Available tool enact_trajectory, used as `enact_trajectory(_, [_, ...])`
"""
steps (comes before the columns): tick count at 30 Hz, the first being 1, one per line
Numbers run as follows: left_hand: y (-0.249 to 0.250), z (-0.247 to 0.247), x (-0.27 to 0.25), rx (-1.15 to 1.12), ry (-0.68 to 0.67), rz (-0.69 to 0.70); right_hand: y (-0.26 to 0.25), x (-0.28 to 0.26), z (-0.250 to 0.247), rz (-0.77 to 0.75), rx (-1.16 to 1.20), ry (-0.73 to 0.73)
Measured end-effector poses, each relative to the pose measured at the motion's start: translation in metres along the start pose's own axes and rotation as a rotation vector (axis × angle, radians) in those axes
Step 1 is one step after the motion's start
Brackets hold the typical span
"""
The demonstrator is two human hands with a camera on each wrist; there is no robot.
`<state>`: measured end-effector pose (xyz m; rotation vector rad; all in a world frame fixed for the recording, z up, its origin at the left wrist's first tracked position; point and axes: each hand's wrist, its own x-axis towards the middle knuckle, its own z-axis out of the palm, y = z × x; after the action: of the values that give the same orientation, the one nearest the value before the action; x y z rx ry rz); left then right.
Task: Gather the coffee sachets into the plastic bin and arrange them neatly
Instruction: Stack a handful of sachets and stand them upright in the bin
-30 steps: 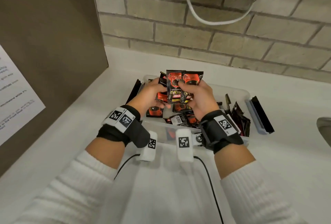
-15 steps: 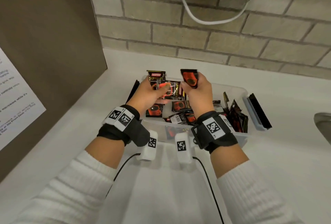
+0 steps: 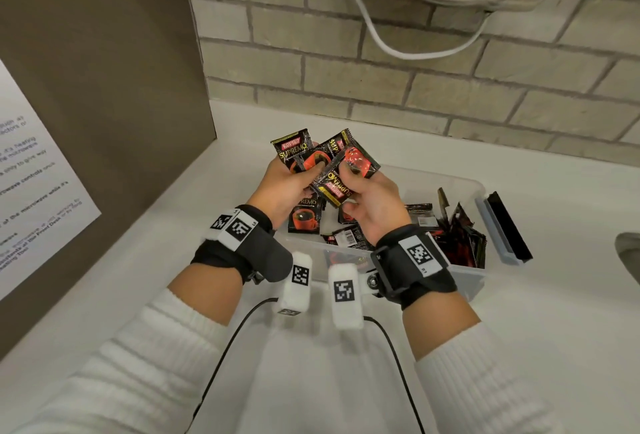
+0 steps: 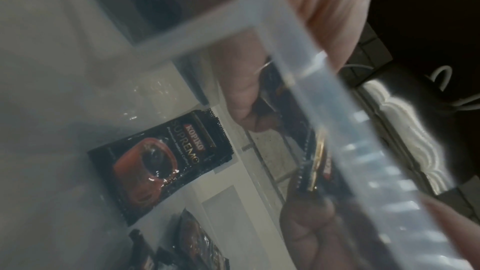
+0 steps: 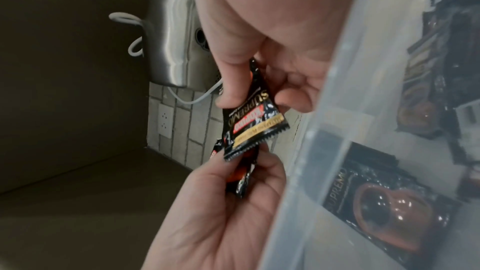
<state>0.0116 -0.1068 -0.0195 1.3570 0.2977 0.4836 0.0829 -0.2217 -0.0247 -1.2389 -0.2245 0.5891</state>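
Note:
Both hands are raised over the clear plastic bin (image 3: 464, 277) on the white counter. My left hand (image 3: 294, 177) holds a small fan of black-and-orange coffee sachets (image 3: 294, 153), thumb pressed on their front. My right hand (image 3: 356, 187) pinches one more sachet (image 3: 337, 182) (image 5: 249, 122), turned upside down, its edge against the left hand's stack. Several sachets lie loose on the bin floor (image 3: 306, 218) (image 4: 161, 161), and a few stand on edge at the bin's right end (image 3: 460, 236). In the wrist views the bin rim (image 4: 337, 93) (image 5: 335, 122) crosses in front of the hands.
A brown panel (image 3: 104, 87) with a printed notice (image 3: 31, 198) walls the left side. A brick wall (image 3: 415, 87) stands behind, with a white cable (image 3: 391, 45) and a metal fixture (image 5: 171, 34) above. A grey-blue lid piece (image 3: 502, 229) leans by the bin's right end.
The hands, which had drawn apart with the right holding a single sachet, have come back together above the bin. The right hand's sachet now meets the left hand's stack.

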Motion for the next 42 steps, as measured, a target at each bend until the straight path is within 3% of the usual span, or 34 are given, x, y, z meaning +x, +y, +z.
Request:
enact_trajectory(5, [0.000,-0.004,0.000,-0.094,0.027,-0.016,-0.001,0.000,0.004,0.016,0.052,0.056])
enact_trajectory(9, [0.004,-0.004,0.000,-0.135,0.030,-0.032,-0.007,-0.004,-0.001,0.003,0.190,-0.061])
enact_trajectory(11, [0.006,-0.002,-0.001,-0.156,0.032,-0.043,-0.014,-0.005,-0.007,-0.040,0.101,-0.065])
enact_trajectory(20, [0.008,0.006,-0.005,-0.229,-0.060,-0.203,-0.051,-0.011,-0.025,-0.288,-0.735,-0.202])
enact_trajectory(25, [0.009,0.007,-0.010,-0.245,-0.125,-0.342,-0.053,-0.013,-0.023,-0.417,-0.894,-0.232])
enact_trajectory(28, [0.009,0.006,-0.010,-0.059,-0.280,-0.356,-0.047,-0.012,-0.020,-0.513,-0.989,-0.230])
enact_trajectory(31, [0.009,0.009,-0.013,0.090,-0.435,-0.388,-0.034,-0.012,-0.012,-0.580,-0.906,-0.117])
enact_trajectory(33, [0.009,0.010,-0.014,0.129,-0.463,-0.397,-0.025,-0.011,-0.010,-0.606,-0.890,0.002])
enact_trajectory(36, [0.011,0.009,-0.013,0.092,-0.415,-0.383,-0.013,-0.008,-0.009,-0.440,-0.802,0.060])
enact_trajectory(39, [0.014,0.007,-0.013,0.035,-0.360,-0.388,-0.003,-0.010,-0.008,-0.147,-0.513,-0.102])
enact_trajectory(42, [0.014,0.007,-0.014,0.140,-0.458,-0.434,-0.005,-0.017,-0.006,-0.109,-0.442,-0.146])
